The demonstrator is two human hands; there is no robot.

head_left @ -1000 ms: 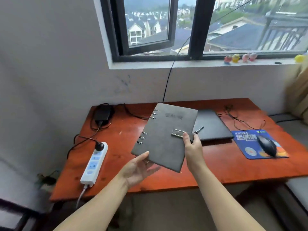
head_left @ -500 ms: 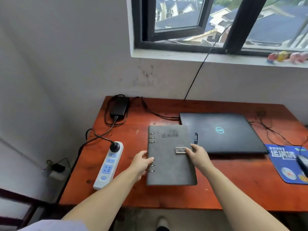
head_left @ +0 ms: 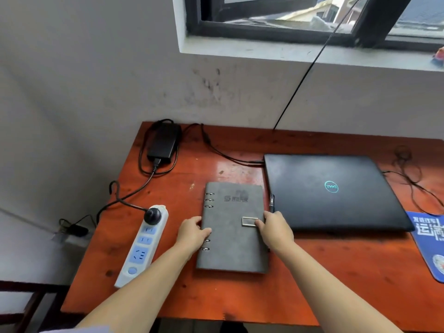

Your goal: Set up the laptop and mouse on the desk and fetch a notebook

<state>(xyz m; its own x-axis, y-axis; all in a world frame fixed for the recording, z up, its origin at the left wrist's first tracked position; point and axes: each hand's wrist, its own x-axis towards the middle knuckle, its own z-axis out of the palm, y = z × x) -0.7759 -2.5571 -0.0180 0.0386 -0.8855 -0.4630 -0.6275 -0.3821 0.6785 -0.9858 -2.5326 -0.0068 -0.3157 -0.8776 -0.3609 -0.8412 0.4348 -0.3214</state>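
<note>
White power strip (head_left: pixel 142 246), black charger brick (head_left: pixel 163 143), blue mousepad (head_left: pixel 430 243)

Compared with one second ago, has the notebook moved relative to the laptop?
Yes. The notebook was held tilted in front of the closed laptop, covering its left part; now it lies flat on the desk, left of it.

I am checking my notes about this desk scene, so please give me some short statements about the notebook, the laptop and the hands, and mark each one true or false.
1. The grey notebook lies flat on the desk. True.
2. The laptop is open. False: its lid is closed, logo facing up.
3. The left hand touches the notebook's ring-bound edge. True.
4. The right hand rests on the laptop. False: it is at the notebook's clasp side.
5. The power strip lies to the right of the laptop. False: it lies left of the notebook.
6. A plug sits in the power strip. True.
</note>
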